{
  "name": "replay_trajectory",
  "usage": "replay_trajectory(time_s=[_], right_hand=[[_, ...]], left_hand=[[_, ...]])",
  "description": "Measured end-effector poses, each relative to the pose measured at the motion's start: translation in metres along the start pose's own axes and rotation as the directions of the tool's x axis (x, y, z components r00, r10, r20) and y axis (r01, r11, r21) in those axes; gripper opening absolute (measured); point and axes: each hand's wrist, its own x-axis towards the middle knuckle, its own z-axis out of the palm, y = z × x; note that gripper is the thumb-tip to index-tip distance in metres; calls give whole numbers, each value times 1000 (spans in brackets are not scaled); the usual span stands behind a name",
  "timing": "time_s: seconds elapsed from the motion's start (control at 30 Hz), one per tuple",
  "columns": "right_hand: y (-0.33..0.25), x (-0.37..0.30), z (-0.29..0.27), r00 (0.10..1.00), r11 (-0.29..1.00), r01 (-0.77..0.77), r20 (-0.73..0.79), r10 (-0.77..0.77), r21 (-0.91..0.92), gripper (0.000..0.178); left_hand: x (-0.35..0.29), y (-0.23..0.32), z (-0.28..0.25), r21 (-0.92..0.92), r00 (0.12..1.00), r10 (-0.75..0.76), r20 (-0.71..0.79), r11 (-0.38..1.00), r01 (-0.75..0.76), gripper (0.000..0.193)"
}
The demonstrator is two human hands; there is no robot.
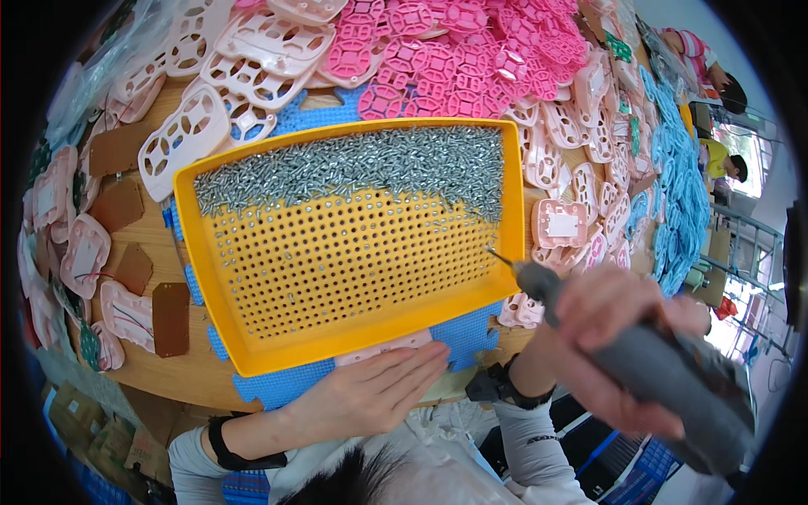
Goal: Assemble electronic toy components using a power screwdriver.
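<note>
A yellow tray (pixel 195 278) with a perforated bottom lies in front of me. A heap of small silver screws (pixel 362 164) fills its far side, and more sit in the holes. My left hand (pixel 379 391) lies flat with outstretched fingers over a pale pink plastic part (pixel 387 345) at the tray's near edge; the hand hides most of that part. My right hand (pixel 581 374) is wrapped round a dark grey electric screwdriver (pixel 673 391), whose thin bit points over the tray's right side. Whether a screw sits on the bit is too small to tell.
Blue foam mats (pixel 295 383) lie under the tray. Bright pink lattice pieces (pixel 454 63) pile up behind it. Pale pink shells (pixel 185 139) and brown plates (pixel 171 318) crowd the left; more shells and blue strips (pixel 677 194) are at the right. Other people (pixel 720 160) sit far right.
</note>
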Motion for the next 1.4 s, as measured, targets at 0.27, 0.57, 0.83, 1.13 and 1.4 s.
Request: replay_trajectory(time_s=[0.27,0.57,0.83,1.13,1.4], right_hand=[[-36,-15,12,892,939,-257,430,140,228,43],[-38,-25,8,899,956,-225,418,130,187,21],[-50,-7,-2,781,768,-475,609,142,429,13],[-61,-18,10,871,851,-335,476,116,405,39],[-52,-28,-10,851,882,-261,525,19,392,15]], left_hand=[[-4,-2,2,8,999,26,-21,1000,-26,27],[-8,-3,0,-127,993,39,-107,991,-52,30],[-2,-6,-25,-114,881,-181,-437,983,146,31],[-7,-5,-42,16,986,18,-166,1000,-16,27],[-12,-9,-38,-11,956,-93,-280,996,94,27]])
